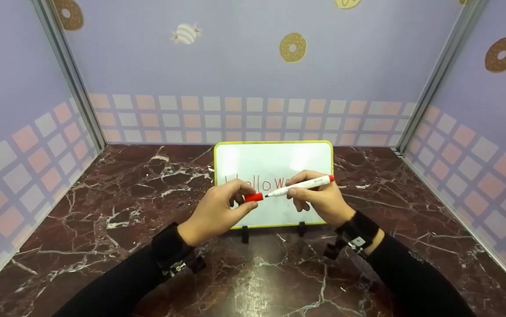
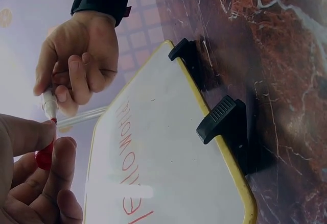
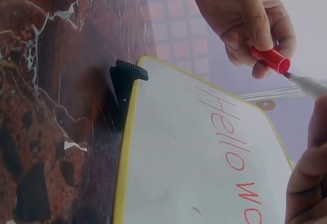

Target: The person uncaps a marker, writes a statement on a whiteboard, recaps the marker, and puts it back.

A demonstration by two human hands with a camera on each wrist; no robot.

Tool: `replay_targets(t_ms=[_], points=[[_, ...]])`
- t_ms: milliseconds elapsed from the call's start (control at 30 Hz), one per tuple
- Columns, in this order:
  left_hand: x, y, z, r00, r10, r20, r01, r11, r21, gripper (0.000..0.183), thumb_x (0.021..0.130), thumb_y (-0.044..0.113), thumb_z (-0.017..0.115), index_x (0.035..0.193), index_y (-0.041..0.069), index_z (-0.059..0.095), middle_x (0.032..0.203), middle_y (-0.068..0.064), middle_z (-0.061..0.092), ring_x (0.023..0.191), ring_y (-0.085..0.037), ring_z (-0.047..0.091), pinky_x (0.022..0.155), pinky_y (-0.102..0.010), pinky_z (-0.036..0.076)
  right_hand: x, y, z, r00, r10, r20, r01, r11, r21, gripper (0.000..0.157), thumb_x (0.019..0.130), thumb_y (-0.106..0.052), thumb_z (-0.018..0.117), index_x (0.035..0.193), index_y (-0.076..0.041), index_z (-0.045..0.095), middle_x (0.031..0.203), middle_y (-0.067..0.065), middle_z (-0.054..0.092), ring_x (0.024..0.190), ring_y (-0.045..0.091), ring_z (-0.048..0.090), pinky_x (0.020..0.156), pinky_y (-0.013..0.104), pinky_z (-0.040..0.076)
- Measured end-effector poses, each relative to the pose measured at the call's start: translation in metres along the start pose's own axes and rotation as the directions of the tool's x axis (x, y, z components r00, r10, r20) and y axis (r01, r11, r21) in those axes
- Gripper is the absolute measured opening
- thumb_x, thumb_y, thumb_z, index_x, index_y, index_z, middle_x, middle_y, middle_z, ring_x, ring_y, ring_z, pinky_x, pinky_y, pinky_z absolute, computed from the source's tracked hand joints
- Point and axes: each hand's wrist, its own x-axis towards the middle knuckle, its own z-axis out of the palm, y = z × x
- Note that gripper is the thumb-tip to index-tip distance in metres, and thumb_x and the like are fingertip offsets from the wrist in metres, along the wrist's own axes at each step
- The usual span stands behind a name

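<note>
My left hand (image 1: 218, 209) pinches a red marker cap (image 1: 254, 197) between thumb and fingers, its open end facing right. In my right hand (image 1: 319, 196) is a white marker (image 1: 301, 186) with a red end, held tilted, its tip pointing left. The tip is right at the cap's mouth; in the right wrist view the cap (image 3: 273, 59) and marker (image 3: 306, 85) line up end to end. Behind both hands stands a yellow-framed whiteboard (image 1: 262, 158) with red handwriting (image 3: 230, 147) that begins "Hello wo"; in the head view my hands hide part of it.
Black clip feet (image 1: 245, 234) hold up the board's lower edge on the dark red marbled table (image 1: 147, 273). Lilac walls with checks and doughnut pictures (image 1: 292, 47) close in the back and both sides. Each wrist wears a black camera band (image 1: 169, 248).
</note>
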Motion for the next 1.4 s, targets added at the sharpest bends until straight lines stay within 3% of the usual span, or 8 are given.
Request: replay_targets(t_ms=[367, 567, 867, 1033, 1200, 1400], points=[[-0.001, 0.003, 0.001, 1.0, -0.003, 0.026, 0.003, 1.0, -0.003, 0.019, 0.098, 0.007, 0.087, 0.114, 0.004, 0.076, 0.099, -0.004, 0.08, 0.08, -0.016, 0.072, 0.074, -0.043, 0.065, -0.003, 0.001, 0.003, 0.999, 0.001, 0.032, -0.002, 1.0, 0.027, 0.02, 0.102, 0.008, 0.073, 0.113, 0.021, 0.064, 0.089, 0.014, 0.078, 0.058, 0.015, 0.065, 0.051, 0.021, 0.047], [-0.001, 0.005, 0.002, 0.999, 0.005, 0.032, -0.005, 1.0, -0.018, 0.019, 0.098, 0.008, 0.086, 0.114, 0.005, 0.076, 0.099, -0.003, 0.08, 0.08, -0.015, 0.071, 0.072, -0.043, 0.065, -0.003, 0.003, 0.007, 0.998, -0.005, 0.057, 0.002, 0.998, 0.06, 0.014, 0.1, 0.011, 0.073, 0.114, 0.011, 0.073, 0.091, 0.016, 0.079, 0.058, 0.015, 0.065, 0.052, 0.02, 0.048], [-0.001, 0.007, 0.003, 0.998, 0.047, 0.037, -0.046, 0.999, -0.018, 0.021, 0.098, 0.008, 0.087, 0.115, 0.004, 0.075, 0.101, -0.002, 0.08, 0.08, -0.015, 0.072, 0.068, -0.033, 0.059, -0.005, 0.004, 0.013, 0.996, 0.019, 0.085, -0.025, 0.997, 0.079, 0.021, 0.1, 0.009, 0.074, 0.116, -0.003, 0.081, 0.086, 0.004, 0.075, 0.058, 0.011, 0.064, 0.052, 0.02, 0.046], [-0.002, 0.009, 0.004, 0.998, 0.051, 0.044, -0.049, 0.998, -0.045, 0.019, 0.1, 0.008, 0.085, 0.115, 0.004, 0.074, 0.102, -0.004, 0.081, 0.08, -0.015, 0.072, 0.066, -0.035, 0.059, -0.005, 0.003, 0.015, 0.996, 0.013, 0.089, -0.02, 0.997, 0.079, 0.02, 0.099, 0.01, 0.074, 0.117, 0.001, 0.08, 0.085, 0.003, 0.074, 0.057, 0.011, 0.06, 0.052, 0.02, 0.045], [-0.002, 0.009, 0.007, 0.997, 0.07, 0.026, -0.068, 0.995, -0.073, 0.019, 0.101, 0.006, 0.084, 0.117, 0.004, 0.074, 0.105, -0.005, 0.081, 0.081, -0.015, 0.074, 0.07, -0.037, 0.062, -0.006, 0.002, 0.017, 0.995, 0.015, 0.094, -0.022, 0.997, 0.073, 0.021, 0.098, 0.011, 0.073, 0.118, 0.006, 0.079, 0.086, 0.005, 0.074, 0.059, 0.011, 0.065, 0.053, 0.019, 0.047], [-0.001, 0.009, 0.008, 0.992, 0.126, 0.024, -0.123, 0.988, -0.093, 0.019, 0.102, 0.008, 0.082, 0.118, 0.001, 0.075, 0.106, -0.006, 0.082, 0.082, -0.017, 0.074, 0.073, -0.033, 0.065, -0.007, 0.001, 0.02, 0.997, 0.034, 0.076, -0.039, 0.997, 0.072, 0.026, 0.098, 0.01, 0.073, 0.117, -0.005, 0.083, 0.083, 0.006, 0.077, 0.059, 0.011, 0.066, 0.051, 0.019, 0.047]])
